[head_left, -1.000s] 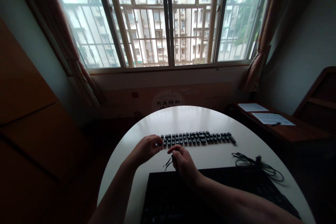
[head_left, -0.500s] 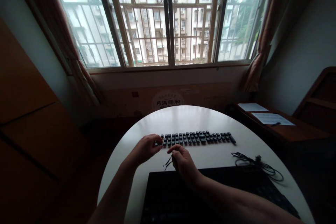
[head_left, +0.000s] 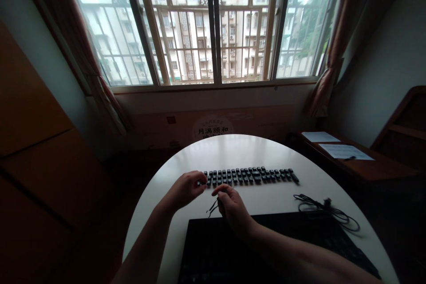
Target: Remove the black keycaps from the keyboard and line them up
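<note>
Small black keycaps (head_left: 248, 175) stand in close rows on the white round table. My left hand (head_left: 186, 190) is at the left end of these rows, its thumb and fingers curled together around a keycap (head_left: 199, 183) that they partly cover. Closer to me, my right hand (head_left: 232, 206) is closed on a wire keycap puller (head_left: 212, 208), whose two thin dark prongs stick out to the left. Its handle is hidden in the palm. Below the right hand lies a black keyboard (head_left: 213, 248), too dark to make out its keys and partly covered by my right forearm.
A coiled black cable (head_left: 339, 217) with a plug lies on the right of the white table (head_left: 159, 248), touching or close to the keyboard's far edge. Beyond, a brown side table (head_left: 392, 168) carries papers (head_left: 346, 151) and a pen. Windows and curtains are in front.
</note>
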`<state>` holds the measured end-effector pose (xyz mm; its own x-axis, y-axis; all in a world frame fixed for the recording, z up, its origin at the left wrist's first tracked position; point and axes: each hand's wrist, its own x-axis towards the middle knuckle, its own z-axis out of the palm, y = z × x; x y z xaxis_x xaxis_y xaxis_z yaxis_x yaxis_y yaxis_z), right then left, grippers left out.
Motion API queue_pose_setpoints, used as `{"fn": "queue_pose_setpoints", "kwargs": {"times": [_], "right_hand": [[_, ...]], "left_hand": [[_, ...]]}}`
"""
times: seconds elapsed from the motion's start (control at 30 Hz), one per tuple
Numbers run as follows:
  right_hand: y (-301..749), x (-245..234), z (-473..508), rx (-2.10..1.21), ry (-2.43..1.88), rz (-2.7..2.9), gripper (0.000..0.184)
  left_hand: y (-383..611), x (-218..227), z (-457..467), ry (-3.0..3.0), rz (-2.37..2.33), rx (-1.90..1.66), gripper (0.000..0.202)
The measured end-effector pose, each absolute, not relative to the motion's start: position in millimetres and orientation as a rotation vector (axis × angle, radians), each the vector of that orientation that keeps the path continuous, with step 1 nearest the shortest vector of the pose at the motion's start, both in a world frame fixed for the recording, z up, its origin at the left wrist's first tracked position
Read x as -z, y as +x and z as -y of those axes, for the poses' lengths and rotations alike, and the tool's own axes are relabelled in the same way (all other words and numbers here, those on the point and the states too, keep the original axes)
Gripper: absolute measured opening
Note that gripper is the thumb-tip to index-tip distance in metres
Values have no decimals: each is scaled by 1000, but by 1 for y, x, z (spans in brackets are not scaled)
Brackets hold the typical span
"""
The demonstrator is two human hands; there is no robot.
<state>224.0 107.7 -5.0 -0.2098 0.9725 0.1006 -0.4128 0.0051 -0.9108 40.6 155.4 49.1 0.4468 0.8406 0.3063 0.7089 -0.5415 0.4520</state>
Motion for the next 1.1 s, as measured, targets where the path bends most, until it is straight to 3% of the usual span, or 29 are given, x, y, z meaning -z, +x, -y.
{"fn": "queue_pose_setpoints", "kwargs": {"times": [1.1], "right_hand": [[221,11,-106,-1518,-689,1147,16]], "left_hand": [[47,-50,-153,2430,-1331,-677,7]]}}
